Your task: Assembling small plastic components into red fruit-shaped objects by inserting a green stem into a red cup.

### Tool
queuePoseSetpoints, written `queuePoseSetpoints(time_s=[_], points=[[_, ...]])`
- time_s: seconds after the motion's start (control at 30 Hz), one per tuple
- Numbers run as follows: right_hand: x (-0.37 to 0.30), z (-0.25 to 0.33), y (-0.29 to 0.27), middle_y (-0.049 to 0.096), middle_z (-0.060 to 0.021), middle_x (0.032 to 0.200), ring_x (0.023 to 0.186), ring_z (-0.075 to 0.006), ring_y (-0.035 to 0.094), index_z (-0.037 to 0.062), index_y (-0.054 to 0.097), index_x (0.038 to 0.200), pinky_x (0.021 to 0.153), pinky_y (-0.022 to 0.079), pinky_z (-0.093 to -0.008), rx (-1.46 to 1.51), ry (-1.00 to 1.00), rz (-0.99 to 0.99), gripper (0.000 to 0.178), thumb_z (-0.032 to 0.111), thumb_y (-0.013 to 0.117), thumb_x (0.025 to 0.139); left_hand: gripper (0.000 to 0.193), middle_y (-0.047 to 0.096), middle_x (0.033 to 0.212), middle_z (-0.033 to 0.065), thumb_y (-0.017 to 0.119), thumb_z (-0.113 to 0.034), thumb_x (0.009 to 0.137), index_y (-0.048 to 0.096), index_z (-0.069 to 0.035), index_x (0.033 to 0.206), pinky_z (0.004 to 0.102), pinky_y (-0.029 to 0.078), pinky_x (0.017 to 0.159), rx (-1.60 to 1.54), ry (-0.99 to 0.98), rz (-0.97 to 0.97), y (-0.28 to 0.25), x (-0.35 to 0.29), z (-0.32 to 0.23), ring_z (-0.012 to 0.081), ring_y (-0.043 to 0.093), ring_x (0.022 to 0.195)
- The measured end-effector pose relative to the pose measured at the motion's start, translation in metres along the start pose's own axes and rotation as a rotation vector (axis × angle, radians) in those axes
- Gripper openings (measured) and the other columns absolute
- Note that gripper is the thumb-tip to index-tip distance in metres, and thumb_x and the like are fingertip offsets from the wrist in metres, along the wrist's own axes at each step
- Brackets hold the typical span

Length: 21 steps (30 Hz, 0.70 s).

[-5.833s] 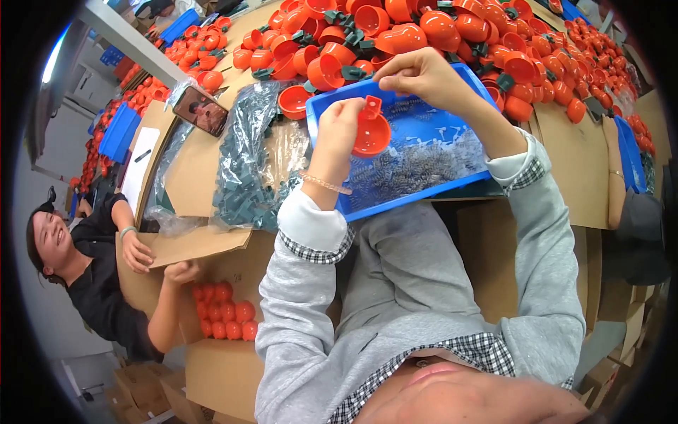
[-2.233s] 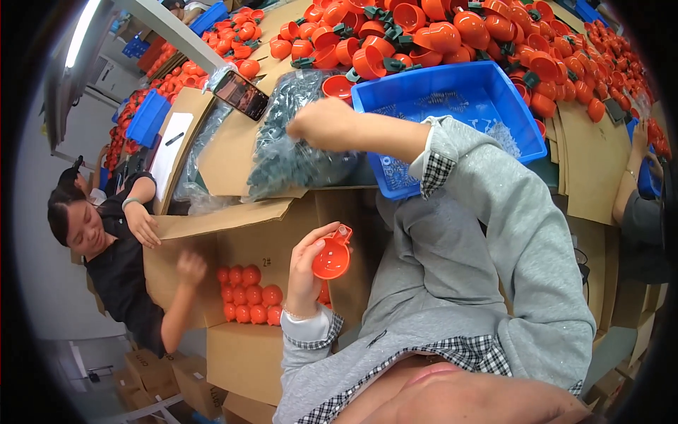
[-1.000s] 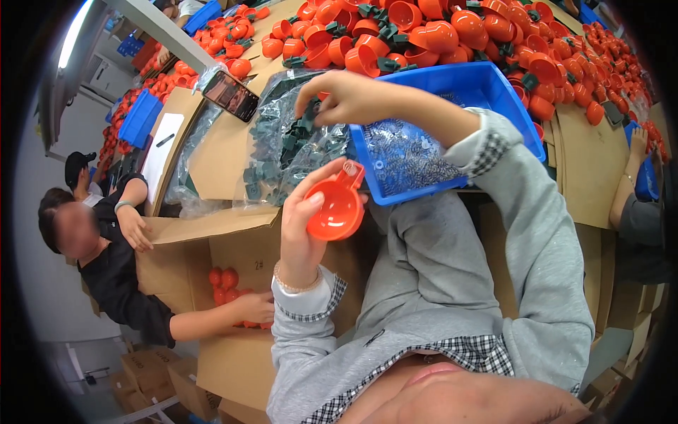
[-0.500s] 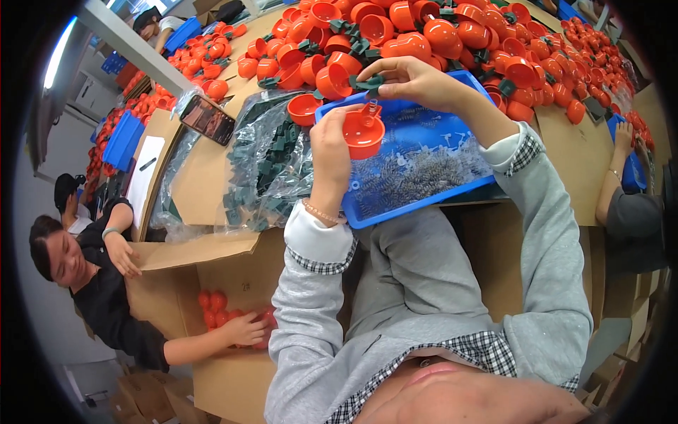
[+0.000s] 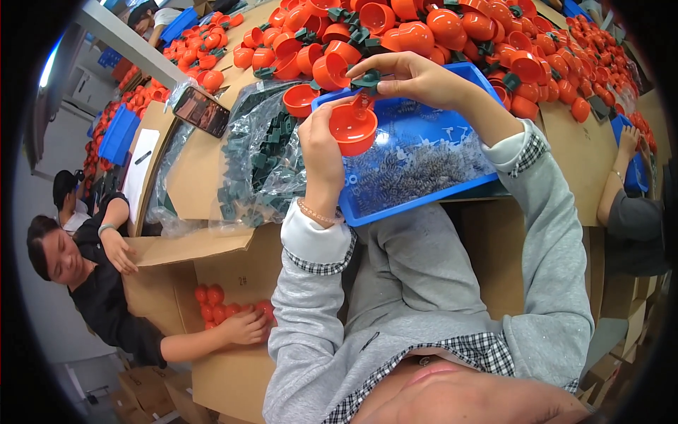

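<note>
My left hand grips an orange-red plastic cup by its side, its hollow facing me. From the cup's upper edge a short neck sticks up. My right hand pinches a dark green plastic piece on top of that neck, and the two parts appear to touch. Both hands are over the far left part of a blue tray. In the tray lie many small metal springs and small translucent plastic pins.
A heap of orange-red cups, many with green pieces, covers the far table. Left of the tray lies a clear bag of green parts, then a phone. At left, a co-worker's hand reaches among red round parts in a cardboard box.
The green piece has come down onto the cup's neck, closing the gap seen before. Cup and left hand have shifted slightly left, and the cup's hollow is turned more toward me.
</note>
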State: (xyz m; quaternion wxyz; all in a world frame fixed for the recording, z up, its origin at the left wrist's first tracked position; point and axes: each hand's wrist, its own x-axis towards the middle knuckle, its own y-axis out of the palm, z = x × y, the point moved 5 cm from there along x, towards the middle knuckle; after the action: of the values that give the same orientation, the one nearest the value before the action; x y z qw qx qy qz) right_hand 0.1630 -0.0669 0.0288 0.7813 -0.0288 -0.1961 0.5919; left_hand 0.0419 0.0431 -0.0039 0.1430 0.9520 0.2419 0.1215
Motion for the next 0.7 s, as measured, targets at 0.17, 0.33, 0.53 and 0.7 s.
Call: queuePoseSetpoints(time_s=[0.17, 0.33, 0.53, 0.7], points=[[-0.0009, -0.0016, 0.0002, 0.056, -0.0047, 0.118, 0.111, -0.0148, 0.05, 0.0087, 0.057, 0.119, 0.097, 0.04, -0.0297, 0.021, 0.012, -0.004, 0.036, 0.012, 0.059, 0.083, 0.038, 0.065, 0.092, 0.0145, 0.034, -0.016, 0.09, 0.063, 0.007, 0.095, 0.0274, 0.048, 0.078, 0.056, 0.047, 0.01, 0.0002, 0.0001, -0.0008, 0.0192, 0.063, 0.084], [-0.0015, -0.0021, 0.0025, 0.057, -0.0052, 0.117, 0.11, -0.0161, 0.051, 0.009, 0.058, 0.118, 0.097, 0.04, -0.0305, -0.023, 0.022, 0.002, 0.035, 0.013, 0.061, 0.082, 0.039, 0.064, 0.094, 0.0173, 0.034, -0.018, 0.09, 0.06, 0.009, 0.099, 0.0306, 0.05, 0.077, 0.083, 0.064, 0.009, -0.0022, 0.0023, 0.0004, 0.0221, 0.063, 0.085], [-0.001, -0.0048, 0.0032, 0.057, -0.0057, 0.116, 0.109, -0.0163, 0.051, 0.0086, 0.058, 0.117, 0.096, 0.04, -0.0303, -0.013, 0.034, -0.013, 0.035, 0.014, 0.061, 0.082, 0.041, 0.063, 0.095, 0.0201, 0.035, -0.021, 0.091, 0.057, 0.012, 0.103, 0.0345, 0.053, 0.076, 0.076, 0.063, 0.026, -0.0023, 0.001, -0.0007, 0.0255, 0.064, 0.084], [-0.0013, -0.0059, 0.005, 0.057, -0.007, 0.114, 0.106, -0.0163, 0.053, 0.007, 0.058, 0.116, 0.094, 0.042, -0.0303, -0.028, 0.059, -0.007, 0.034, 0.012, 0.06, 0.082, 0.041, 0.064, 0.093, 0.0195, 0.035, -0.02, 0.09, 0.058, 0.012, 0.102, 0.0332, 0.053, 0.074, 0.014, 0.038, -0.005, -0.0024, -0.0001, 0.0014, 0.0243, 0.064, 0.083]])
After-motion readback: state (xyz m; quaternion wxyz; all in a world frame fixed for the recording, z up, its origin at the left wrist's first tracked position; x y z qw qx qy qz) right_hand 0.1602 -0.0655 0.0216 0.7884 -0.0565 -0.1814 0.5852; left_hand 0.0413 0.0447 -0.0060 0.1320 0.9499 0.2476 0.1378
